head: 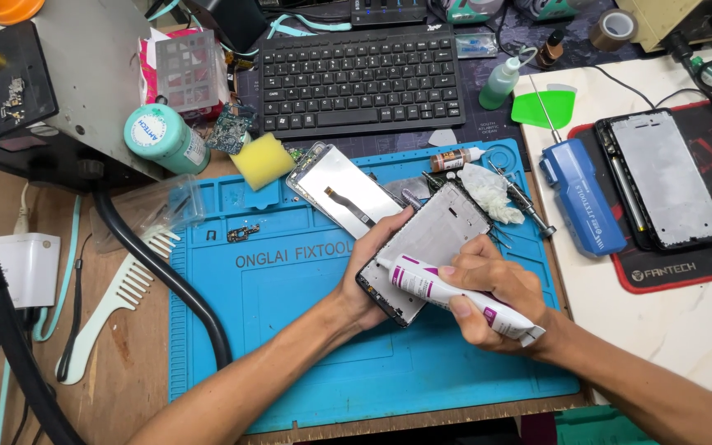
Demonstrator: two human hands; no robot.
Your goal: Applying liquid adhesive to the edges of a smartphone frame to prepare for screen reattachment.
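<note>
Gluing step in hand. Left hand (370, 276) closed around phone frame (426, 247), above blue mat (290, 346). Right hand (488, 292) gripping glue tube (455, 297), nozzle at frame's left edge. Next: steady squeeze, thin even bead along rim.

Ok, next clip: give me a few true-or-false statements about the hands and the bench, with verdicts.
1. The right hand holds a white glue tube. True.
2. The tube's nozzle points at the phone frame in the left hand. True.
3. The phone frame lies flat on the mat, untouched. False: the left hand holds it above the blue mat.
4. A yellow sponge lies near the mat's upper left corner. True.
5. The blue screwdriver is in the right hand. False: it lies on the bench right of the mat.
6. The keyboard sits below the hands, near the bench edge. False: it sits beyond the mat, at the back.
</note>
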